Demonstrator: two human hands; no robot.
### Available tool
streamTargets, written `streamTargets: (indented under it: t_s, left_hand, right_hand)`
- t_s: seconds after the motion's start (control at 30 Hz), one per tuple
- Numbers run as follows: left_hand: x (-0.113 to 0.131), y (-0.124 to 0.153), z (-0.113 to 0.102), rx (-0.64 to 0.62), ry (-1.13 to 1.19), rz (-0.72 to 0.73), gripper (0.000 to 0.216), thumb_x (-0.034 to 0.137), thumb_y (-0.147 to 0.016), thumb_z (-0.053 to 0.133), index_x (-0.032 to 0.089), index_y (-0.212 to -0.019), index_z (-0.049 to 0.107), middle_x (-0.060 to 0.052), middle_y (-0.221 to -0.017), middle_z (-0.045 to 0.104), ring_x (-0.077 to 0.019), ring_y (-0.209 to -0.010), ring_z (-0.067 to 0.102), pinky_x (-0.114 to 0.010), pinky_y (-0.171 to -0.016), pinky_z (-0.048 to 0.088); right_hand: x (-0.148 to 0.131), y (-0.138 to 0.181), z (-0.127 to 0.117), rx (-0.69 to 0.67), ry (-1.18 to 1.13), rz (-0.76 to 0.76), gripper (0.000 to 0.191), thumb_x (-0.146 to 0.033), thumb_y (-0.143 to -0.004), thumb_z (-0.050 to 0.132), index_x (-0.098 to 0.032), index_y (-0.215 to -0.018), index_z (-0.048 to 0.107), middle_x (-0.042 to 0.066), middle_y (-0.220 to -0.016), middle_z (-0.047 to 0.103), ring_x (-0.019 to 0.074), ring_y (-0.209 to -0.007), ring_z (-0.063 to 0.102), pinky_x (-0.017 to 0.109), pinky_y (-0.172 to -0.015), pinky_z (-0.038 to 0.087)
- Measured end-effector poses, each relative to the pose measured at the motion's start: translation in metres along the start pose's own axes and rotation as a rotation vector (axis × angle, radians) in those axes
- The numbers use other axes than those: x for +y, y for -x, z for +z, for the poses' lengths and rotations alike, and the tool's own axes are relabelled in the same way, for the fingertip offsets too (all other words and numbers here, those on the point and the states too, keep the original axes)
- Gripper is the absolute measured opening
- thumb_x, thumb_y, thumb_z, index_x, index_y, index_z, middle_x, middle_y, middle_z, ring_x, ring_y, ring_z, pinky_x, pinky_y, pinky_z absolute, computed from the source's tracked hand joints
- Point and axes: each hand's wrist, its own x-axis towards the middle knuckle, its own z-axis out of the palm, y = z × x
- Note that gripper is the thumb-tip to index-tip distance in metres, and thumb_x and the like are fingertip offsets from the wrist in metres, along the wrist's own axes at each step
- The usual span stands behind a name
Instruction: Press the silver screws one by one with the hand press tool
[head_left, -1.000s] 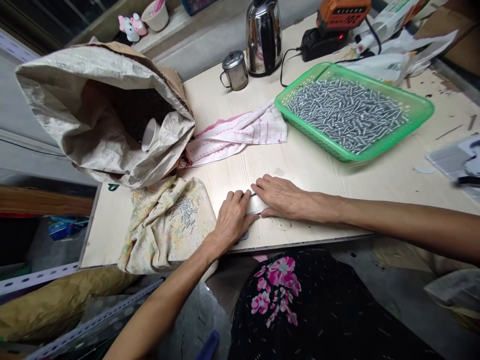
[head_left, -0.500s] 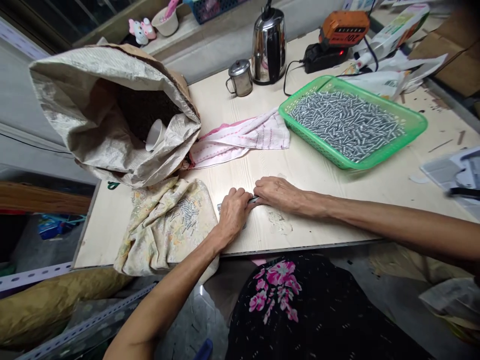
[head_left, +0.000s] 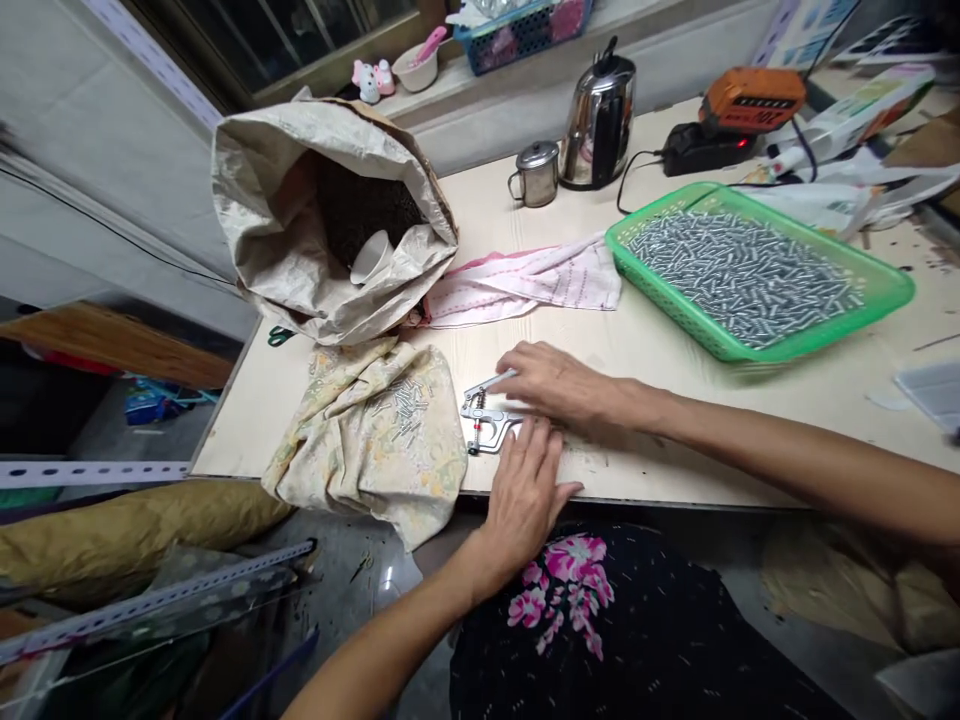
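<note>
A silver pair of snap-fastener pliers (head_left: 487,432) with a spring and a small red mark lies on the table at the near edge, its head pointing left. My right hand (head_left: 559,385) curls over the upper lever, its fingertips partly hiding the handles. Below it, my left hand (head_left: 525,485) rests with fingers stretched onto the lower handle and the thumb apart. Just left of the pliers, several small metal tubes (head_left: 409,408) lie on a patterned cloth (head_left: 337,440). Whatever lies beneath my palms is hidden.
A green basket (head_left: 810,350) full of metal tubes stands right. At the back left is an open sack (head_left: 262,170) with a white cup (head_left: 371,258). A pink-white towel (head_left: 525,285), metal mug (head_left: 538,175), kettle (head_left: 598,120) and charging battery (head_left: 754,100) are behind.
My hands were together, pinching a small metal piece over the pliers. Now they are apart, the left lower and flatter, and the pliers show. The view has shifted left.
</note>
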Motion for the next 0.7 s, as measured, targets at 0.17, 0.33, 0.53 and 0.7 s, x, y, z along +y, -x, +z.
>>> streamTargets:
  t_s: [0.17,0.33,0.53,0.7]
  left_hand:
    - [-0.014,0.032,-0.023,0.155,0.115,-0.048,0.017,0.022,-0.095,0.054,0.016,-0.106,0.066,-0.01,-0.104,0.07,-0.0226,-0.103,0.062,-0.041,-0.098,0.05]
    - [-0.055,0.049,-0.051,0.342,-0.021,-0.382,0.013,0.017,-0.093,0.056,0.015,-0.099,0.068,-0.008,-0.089,0.064,-0.0203,-0.087,0.056,-0.034,-0.078,0.05]
    - [-0.064,0.044,-0.041,0.242,0.06,-0.459,0.019,0.017,-0.095,0.052,0.017,-0.106,0.068,-0.008,-0.093,0.064,-0.0204,-0.09,0.055,-0.032,-0.08,0.049]
    - [-0.067,0.039,-0.026,0.186,0.113,-0.51,0.021,0.018,-0.096,0.049,0.017,-0.107,0.068,-0.008,-0.095,0.063,-0.0215,-0.092,0.056,-0.034,-0.081,0.049]
  right_hand:
    - [-0.038,-0.03,0.014,-0.136,0.041,-0.249,0.011,-0.018,-0.093,0.056,-0.02,-0.089,0.066,0.006,-0.099,0.058,0.0202,-0.093,0.045,0.033,-0.074,0.033]
    - [-0.041,-0.038,0.042,-0.119,0.089,-0.343,0.018,-0.013,-0.095,0.051,-0.016,-0.082,0.062,0.005,-0.09,0.057,0.0177,-0.082,0.044,0.032,-0.071,0.032]
    - [-0.033,-0.033,0.05,-0.006,-0.045,-0.43,0.024,-0.014,-0.1,0.04,-0.016,-0.086,0.06,0.003,-0.083,0.057,0.0151,-0.075,0.045,0.03,-0.068,0.034]
    - [-0.03,-0.025,0.018,0.24,-0.467,-0.169,0.017,-0.02,-0.099,0.044,-0.016,-0.097,0.06,0.005,-0.091,0.062,0.013,-0.08,0.057,0.026,-0.068,0.046]
